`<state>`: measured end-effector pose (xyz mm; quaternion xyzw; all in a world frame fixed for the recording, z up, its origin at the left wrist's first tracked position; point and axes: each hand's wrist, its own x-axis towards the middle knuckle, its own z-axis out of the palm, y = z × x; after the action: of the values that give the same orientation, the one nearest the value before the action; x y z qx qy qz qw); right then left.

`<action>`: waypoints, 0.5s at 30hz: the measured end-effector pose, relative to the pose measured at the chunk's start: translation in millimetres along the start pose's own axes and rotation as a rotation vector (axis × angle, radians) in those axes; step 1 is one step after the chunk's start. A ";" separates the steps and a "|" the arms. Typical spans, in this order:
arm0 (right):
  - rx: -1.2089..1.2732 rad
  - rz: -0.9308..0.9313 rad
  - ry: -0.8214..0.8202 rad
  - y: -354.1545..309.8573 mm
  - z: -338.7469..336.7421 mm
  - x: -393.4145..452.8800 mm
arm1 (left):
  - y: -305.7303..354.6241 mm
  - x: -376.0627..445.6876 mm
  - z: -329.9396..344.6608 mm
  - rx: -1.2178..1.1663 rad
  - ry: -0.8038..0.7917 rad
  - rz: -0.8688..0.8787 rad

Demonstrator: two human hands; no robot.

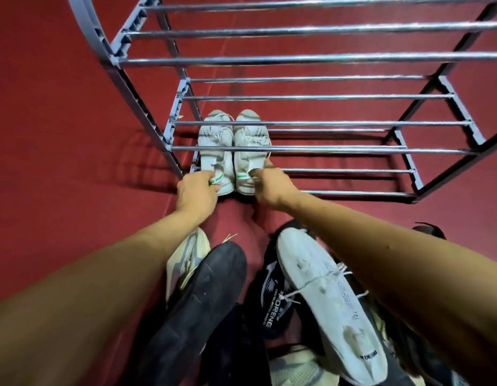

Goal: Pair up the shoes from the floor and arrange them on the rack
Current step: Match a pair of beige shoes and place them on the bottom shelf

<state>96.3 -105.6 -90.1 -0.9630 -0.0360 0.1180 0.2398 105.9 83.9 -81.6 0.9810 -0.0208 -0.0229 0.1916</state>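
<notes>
Two white sneakers with green heel tabs sit side by side, toes away from me, on the bottom tier of the metal shoe rack (297, 148), at its left end. My left hand (196, 192) grips the heel of the left white sneaker (216, 143). My right hand (271, 188) pinches the heel of the right white sneaker (250, 140). Both heels overhang the rack's front bar. The upper tiers' chrome bars cross over the pair.
Loose shoes lie on the red floor between my arms: a black shoe sole-up (205, 296), a white-soled shoe (325, 296), a black sneaker with white lettering (269, 296), a cream and grey shoe (186, 257). Another dark shoe (428, 229) peeks out at right.
</notes>
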 end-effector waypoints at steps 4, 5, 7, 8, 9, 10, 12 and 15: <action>0.083 -0.040 -0.039 31.5 -7.1 -23.2 | -21.0 -19.2 -5.1 -0.300 -0.008 0.050; 0.111 -0.002 0.036 36.6 -5.8 -33.1 | -32.4 -29.8 -1.7 -0.322 0.015 0.024; 0.148 0.028 0.172 42.5 -7.8 -49.8 | -58.9 -47.9 8.9 -0.209 0.001 -0.129; 0.160 0.031 0.196 45.3 -10.9 -59.8 | -70.7 -58.9 15.0 -0.124 -0.065 -0.252; 0.171 0.040 0.210 48.1 -15.2 -68.0 | -81.6 -68.0 20.5 -0.053 -0.149 -0.355; 0.179 0.052 0.218 51.6 -20.2 -76.6 | -88.6 -76.6 25.4 -0.008 -0.217 -0.413; 0.182 0.085 0.209 55.1 -27.2 -95.2 | -95.1 -86.3 32.1 0.042 -0.275 -0.408; 0.166 0.102 0.188 54.9 -32.7 -117.7 | -86.7 -81.9 25.2 0.001 -0.290 -0.413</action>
<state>-9.2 -183.7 -63.2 -0.9471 0.0454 0.0416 0.3149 25.6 158.8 -134.5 0.9510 0.1526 -0.2021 0.1775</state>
